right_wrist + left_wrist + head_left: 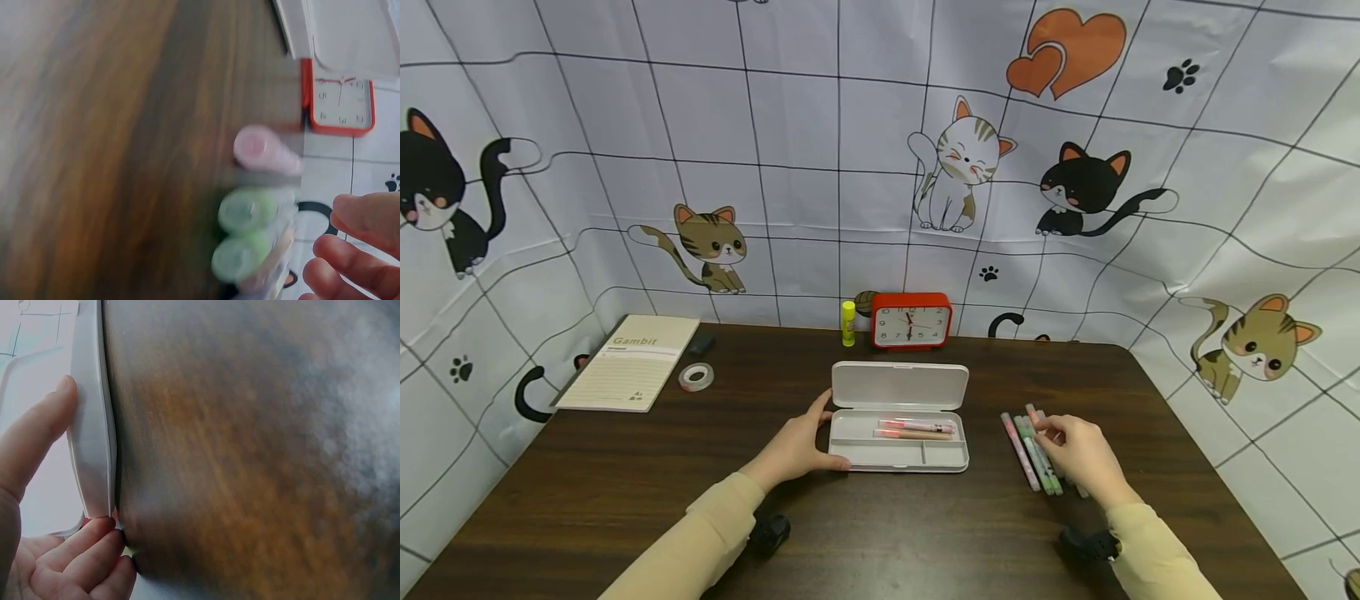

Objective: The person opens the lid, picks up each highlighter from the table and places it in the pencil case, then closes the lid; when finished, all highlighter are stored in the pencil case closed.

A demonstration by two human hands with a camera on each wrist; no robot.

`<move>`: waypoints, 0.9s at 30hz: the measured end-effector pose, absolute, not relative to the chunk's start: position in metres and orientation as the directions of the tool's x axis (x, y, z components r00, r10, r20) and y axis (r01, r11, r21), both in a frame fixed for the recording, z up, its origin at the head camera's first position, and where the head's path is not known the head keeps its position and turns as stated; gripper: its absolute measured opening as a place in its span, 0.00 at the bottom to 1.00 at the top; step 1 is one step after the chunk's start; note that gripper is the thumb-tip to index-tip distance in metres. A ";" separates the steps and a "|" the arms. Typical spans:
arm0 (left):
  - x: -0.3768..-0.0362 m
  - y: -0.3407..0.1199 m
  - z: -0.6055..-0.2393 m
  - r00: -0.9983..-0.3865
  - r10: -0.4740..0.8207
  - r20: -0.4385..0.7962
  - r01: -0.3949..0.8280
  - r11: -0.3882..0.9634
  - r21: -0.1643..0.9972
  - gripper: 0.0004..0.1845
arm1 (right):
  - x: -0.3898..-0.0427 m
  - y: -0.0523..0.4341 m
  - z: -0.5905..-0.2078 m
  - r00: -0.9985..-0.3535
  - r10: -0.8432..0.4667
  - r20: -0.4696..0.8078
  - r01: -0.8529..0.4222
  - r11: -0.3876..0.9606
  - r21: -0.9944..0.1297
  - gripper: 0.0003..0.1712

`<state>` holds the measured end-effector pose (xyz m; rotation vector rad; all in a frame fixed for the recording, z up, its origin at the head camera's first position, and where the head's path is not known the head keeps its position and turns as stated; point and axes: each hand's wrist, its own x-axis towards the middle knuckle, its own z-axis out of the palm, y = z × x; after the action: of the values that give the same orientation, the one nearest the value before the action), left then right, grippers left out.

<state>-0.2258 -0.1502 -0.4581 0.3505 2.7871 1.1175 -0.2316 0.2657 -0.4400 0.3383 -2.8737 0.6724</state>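
An open white pencil case (868, 457) lies on the table with its lid (900, 386) raised. Two pens (913, 430) with pinkish ends lie in its back compartment. My left hand (793, 446) holds the case at its left end, thumb (47, 428) on the front wall and curled fingers (94, 556) at the left side. To the right of the case is a group of markers, among them a pink marker (1021, 452) and green markers (244, 211). Over this group is my right hand (1078, 454), fingertips close to a pink-ended marker (1032, 411), thumb and fingers apart.
A red alarm clock (912, 321) and a yellow glue stick (848, 323) stand at the table's back edge. At the back left are a notepad (628, 364), a roll of tape (696, 377) and a small dark object (702, 344). A cat-patterned sheet (797, 192) hangs behind the table.
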 end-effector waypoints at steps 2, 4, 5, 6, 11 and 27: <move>-0.226 -0.150 -0.458 -0.966 0.255 -0.025 0.167 0.702 0.693 0.63 | -0.230 0.271 -0.440 -0.962 -0.171 0.212 -0.247 0.875 -0.417 0.08; -0.225 -0.150 -0.458 -0.966 0.256 -0.026 0.167 0.702 0.692 0.63 | -0.229 0.276 -0.441 -0.964 -0.163 0.209 -0.239 0.877 -0.416 0.08; -0.226 -0.150 -0.458 -0.966 0.257 -0.026 0.168 0.702 0.692 0.63 | -0.228 0.279 -0.441 -0.965 -0.160 0.209 -0.236 0.880 -0.412 0.08; -0.226 -0.150 -0.458 -0.966 0.258 -0.026 0.169 0.702 0.692 0.63 | -0.227 0.281 -0.442 -0.965 -0.157 0.211 -0.232 0.882 -0.409 0.08; -0.227 -0.150 -0.459 -0.966 0.258 -0.029 0.168 0.705 0.689 0.63 | -0.225 0.292 -0.445 -0.965 -0.153 0.213 -0.227 0.894 -0.386 0.07; -0.226 -0.150 -0.459 -0.965 0.260 -0.024 0.171 0.700 0.694 0.63 | -0.223 0.306 -0.452 -0.975 -0.145 0.167 -0.199 0.902 -0.382 0.08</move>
<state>-0.2259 -0.1504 -0.4588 0.3544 2.7845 1.1179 -0.2226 0.3062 -0.4516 0.2664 -2.9321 0.6107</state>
